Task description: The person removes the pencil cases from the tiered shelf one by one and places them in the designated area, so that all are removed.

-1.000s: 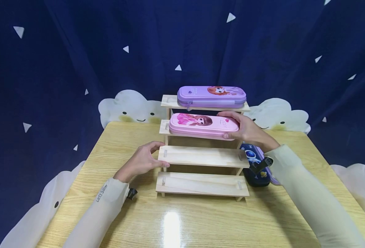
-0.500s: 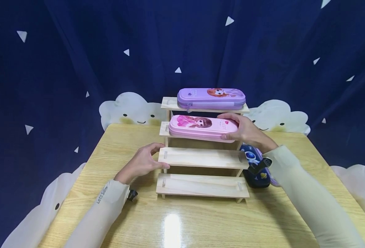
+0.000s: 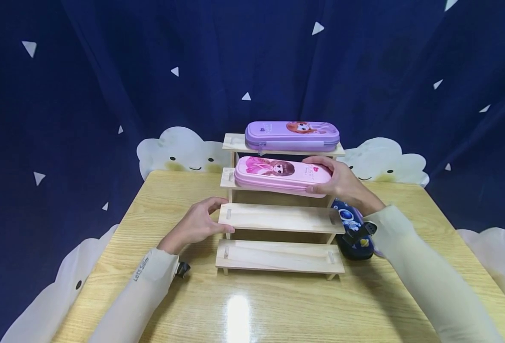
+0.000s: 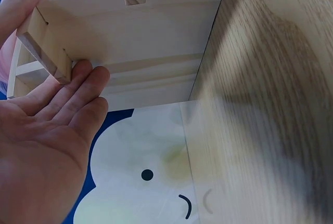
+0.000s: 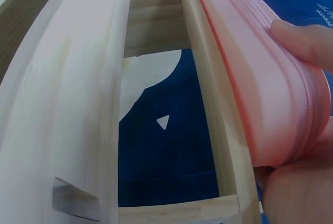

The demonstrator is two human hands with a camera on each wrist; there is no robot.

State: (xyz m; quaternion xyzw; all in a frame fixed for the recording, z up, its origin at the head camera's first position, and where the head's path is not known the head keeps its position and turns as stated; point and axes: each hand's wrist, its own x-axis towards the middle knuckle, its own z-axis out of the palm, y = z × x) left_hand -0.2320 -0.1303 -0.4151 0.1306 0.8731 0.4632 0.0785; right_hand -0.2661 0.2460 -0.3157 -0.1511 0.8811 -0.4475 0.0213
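A four-step wooden display stand stands on the table. My left hand grips the left end of its second step from the bottom, thumb at the front edge; in the left wrist view the fingers reach under the board. My right hand holds the right end of a pink pencil case with a cartoon girl on its lid, at the third step. In the right wrist view, that case sits along the board's edge, between thumb and fingers. On the top step lies a purple pencil case.
Right of the stand, partly under my right forearm, lies a dark blue astronaut pencil case, with a lilac case showing behind it. The wooden table reaches back to a navy curtain with white triangles and clouds.
The pink pencil case has shifted very slightly right in my right hand, its left end a little farther back. My left hand keeps its place on the stand.
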